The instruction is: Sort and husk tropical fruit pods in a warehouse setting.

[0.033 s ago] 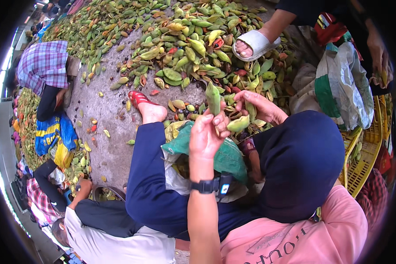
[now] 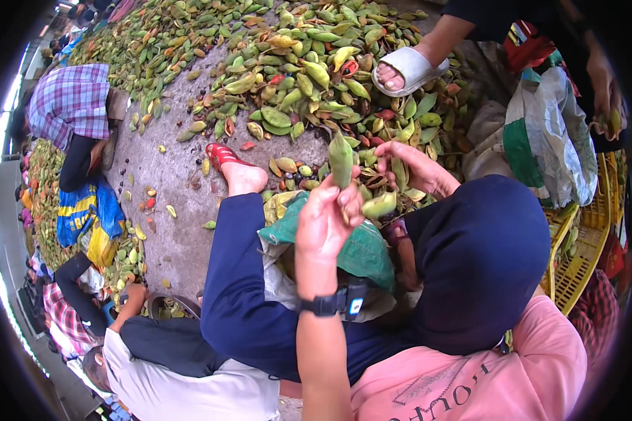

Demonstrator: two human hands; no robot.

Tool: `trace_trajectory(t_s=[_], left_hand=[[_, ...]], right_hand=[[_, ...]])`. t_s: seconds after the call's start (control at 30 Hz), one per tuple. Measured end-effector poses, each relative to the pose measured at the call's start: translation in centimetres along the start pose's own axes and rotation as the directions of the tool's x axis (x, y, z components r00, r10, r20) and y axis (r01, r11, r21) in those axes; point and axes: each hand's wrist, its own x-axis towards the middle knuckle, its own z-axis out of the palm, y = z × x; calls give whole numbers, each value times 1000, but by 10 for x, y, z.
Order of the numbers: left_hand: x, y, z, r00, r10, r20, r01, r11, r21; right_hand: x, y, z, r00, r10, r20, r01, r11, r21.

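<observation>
My left hand (image 2: 330, 217), with a black watch on its wrist, is closed round a long green seed pod (image 2: 340, 161) standing upright between thumb and fingers. A pale yellow-green piece of pod (image 2: 380, 205) lies right by its fingertips; what supports it I cannot tell. My right hand (image 2: 421, 168) reaches in from beyond my dark blue knee (image 2: 481, 266). Its fingers curl about a narrow green pod (image 2: 399, 174), partly hidden. Below the hands, a green and white woven sack (image 2: 365, 256) lies between my legs.
A large heap of green pods (image 2: 295, 77) covers the floor ahead. Someone's white-sandalled foot (image 2: 409, 71) stands in it. Right of me are a white sack (image 2: 548, 133) and a yellow plastic crate (image 2: 586, 245). People sit at left near a blue and yellow bag (image 2: 91, 217).
My left wrist has shifted slightly left and down, with its pod tilting a little. The pale pod piece has dropped slightly. My right hand has barely moved.
</observation>
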Motion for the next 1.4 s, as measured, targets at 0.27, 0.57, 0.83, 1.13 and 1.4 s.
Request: trace_trajectory(t_s=[0.27,0.57,0.83,1.13,1.4], left_hand=[[-137,13,47,918,285,-276,178,327,928],[0,-24,14,942,316,-111,-21,387,922],[58,-45,4,985,140,-104,42,391,919],[76,-51,-4,974,133,-185,105,458,883],[96,-74,-8,888,302,347,-250,-316,915]], right_hand=[[3,-11,1,995,-94,-14,93,937,337],[9,-18,37,968,-137,209,79,961,266],[11,-20,24,946,-203,-253,46,855,-516],[-10,-1,44,652,-728,-213,426,584,-691],[-7,-5,24,589,-696,-411,340,675,-655]])
